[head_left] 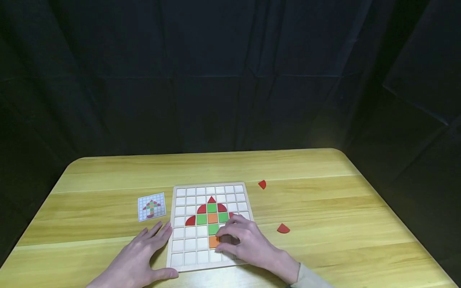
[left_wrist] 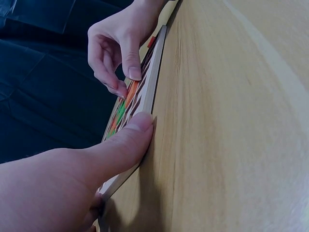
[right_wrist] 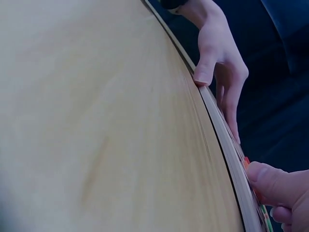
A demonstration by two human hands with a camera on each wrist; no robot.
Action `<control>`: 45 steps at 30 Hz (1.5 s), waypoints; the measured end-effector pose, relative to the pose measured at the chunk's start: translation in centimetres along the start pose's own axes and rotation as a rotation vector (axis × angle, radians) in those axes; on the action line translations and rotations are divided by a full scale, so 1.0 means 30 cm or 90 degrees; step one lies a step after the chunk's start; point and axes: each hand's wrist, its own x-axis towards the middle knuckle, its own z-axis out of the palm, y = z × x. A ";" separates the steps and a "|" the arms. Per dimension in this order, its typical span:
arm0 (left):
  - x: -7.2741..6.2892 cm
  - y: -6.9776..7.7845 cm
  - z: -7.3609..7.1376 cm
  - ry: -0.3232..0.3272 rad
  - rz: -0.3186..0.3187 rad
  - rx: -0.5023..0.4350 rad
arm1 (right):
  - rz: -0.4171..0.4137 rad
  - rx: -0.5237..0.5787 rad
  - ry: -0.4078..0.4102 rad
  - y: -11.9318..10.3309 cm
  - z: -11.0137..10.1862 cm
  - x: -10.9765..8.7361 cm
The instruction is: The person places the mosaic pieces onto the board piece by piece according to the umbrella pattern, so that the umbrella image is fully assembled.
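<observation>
A white grid board (head_left: 185, 258) lies on the table with red, green and orange tiles set in its squares. My right hand (head_left: 248, 242) is over the lower right part, thumb and index finger pinching an orange square tile (head_left: 214, 242) below a green square tile (head_left: 213, 229). In the left wrist view the same orange tile (left_wrist: 131, 92) shows between those fingertips. My left hand (head_left: 138, 256) rests spread at the board's left edge, its thumb (left_wrist: 120, 145) against the near corner. Part of a red tile at the right of the pattern is hidden behind my right hand.
A small pattern card (head_left: 151, 207) lies left of the board, showing a similar coloured figure on a grid. Two red quarter-round tiles lie right of the board, one farther back (head_left: 263, 184) and one nearer (head_left: 283, 228). A dark curtain (head_left: 216, 100) hangs behind the wooden table (head_left: 324, 208).
</observation>
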 end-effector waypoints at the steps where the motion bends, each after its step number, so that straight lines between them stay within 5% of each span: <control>1: 0.000 0.000 -0.001 -0.002 -0.003 -0.002 | 0.000 -0.001 0.002 0.000 0.003 0.000; 10: -0.004 -0.002 0.000 -0.008 -0.013 -0.015 | 0.016 0.022 0.017 0.009 -0.014 0.004; 18: -0.001 -0.002 -0.003 -0.013 -0.008 -0.012 | 0.293 -0.076 0.035 0.203 -0.173 -0.036; 23: -0.003 -0.006 -0.005 -0.015 -0.007 -0.013 | 0.382 -0.119 0.050 0.324 -0.245 -0.067; 32: -0.001 -0.005 0.002 -0.006 -0.002 -0.012 | 0.409 -0.126 -0.007 0.394 -0.270 -0.068; 45: 0.001 -0.005 -0.002 -0.013 0.000 -0.018 | 0.423 -0.158 0.023 0.374 -0.282 -0.084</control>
